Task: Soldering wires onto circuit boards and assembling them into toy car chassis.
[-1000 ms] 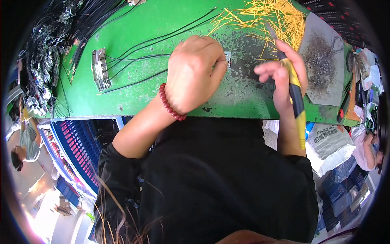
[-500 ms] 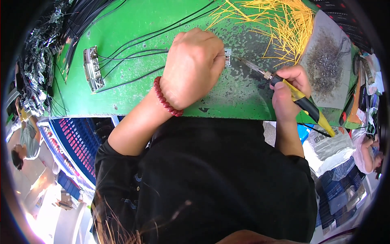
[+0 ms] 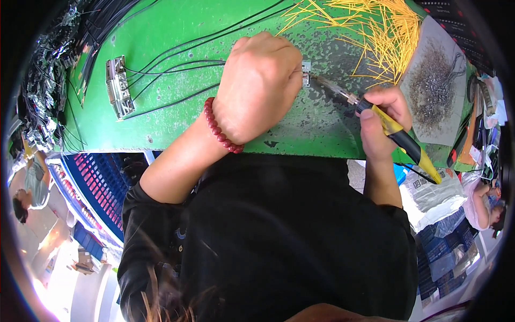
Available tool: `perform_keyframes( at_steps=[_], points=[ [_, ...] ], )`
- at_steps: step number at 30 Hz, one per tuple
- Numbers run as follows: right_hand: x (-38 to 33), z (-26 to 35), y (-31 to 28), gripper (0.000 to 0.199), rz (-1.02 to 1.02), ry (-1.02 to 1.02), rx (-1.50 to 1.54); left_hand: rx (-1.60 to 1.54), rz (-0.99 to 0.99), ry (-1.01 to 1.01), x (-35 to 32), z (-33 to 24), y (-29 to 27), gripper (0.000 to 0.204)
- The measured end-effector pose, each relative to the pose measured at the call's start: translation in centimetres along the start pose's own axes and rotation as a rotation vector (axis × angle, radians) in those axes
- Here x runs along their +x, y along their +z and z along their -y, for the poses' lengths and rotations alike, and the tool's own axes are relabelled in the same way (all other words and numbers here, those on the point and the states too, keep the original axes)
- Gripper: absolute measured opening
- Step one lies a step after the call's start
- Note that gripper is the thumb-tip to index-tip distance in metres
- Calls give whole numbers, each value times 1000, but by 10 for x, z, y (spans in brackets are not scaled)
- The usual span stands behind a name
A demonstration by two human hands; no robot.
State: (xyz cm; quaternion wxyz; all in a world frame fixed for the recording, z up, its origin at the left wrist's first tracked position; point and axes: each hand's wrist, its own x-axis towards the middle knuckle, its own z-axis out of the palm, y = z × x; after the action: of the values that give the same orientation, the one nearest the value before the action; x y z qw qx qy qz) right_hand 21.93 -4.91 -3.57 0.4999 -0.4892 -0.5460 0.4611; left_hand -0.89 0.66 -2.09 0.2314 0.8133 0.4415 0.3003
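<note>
- Small pale piece: upper middle of frame, at the right edge of the left hand. Left hand is nearer; it partly hides the piece.
- Key relation: tip of the soldering iron comes in from the piece's right, just beside it. Contact cannot be told.
- Iron's long axis slants from its tip at upper middle down to its butt at lower right. Visible part of the piece runs longer up-down than across.
- Right hand: thumb and fingers pinch the iron near the front of its handle.
- Left hand: back up, fingers curled under. Fingertips hidden; cannot tell what they pinch.
- Looks: piece whitish with darker marks, fine detail too small to read. Iron has a yellow-and-black handle, narrow metal front.
- Black wires run from a shiny metal part, left of frame, to the left hand.
- Yellow strands lie loose at upper right, beside a grey sheet with dark grit, on the green table.
</note>
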Motion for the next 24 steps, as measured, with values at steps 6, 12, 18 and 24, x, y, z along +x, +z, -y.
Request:
perform_keyframes(
  at_steps=[6,12,18,24],
  points=[
    [-3,-2,-3,22,-55,-53,128,25,20,8,2,-2,-1,8],
    [-2,-1,0,21,-45,-59,69,87,86,11,10,-4,-6,7],
    [-1,0,2,20,-41,-46,57,74,109,18,13,-4,-5,10],
    [0,6,5,19,-16,12,39,75,104,22,13,-5,-5,10]
  ],
)
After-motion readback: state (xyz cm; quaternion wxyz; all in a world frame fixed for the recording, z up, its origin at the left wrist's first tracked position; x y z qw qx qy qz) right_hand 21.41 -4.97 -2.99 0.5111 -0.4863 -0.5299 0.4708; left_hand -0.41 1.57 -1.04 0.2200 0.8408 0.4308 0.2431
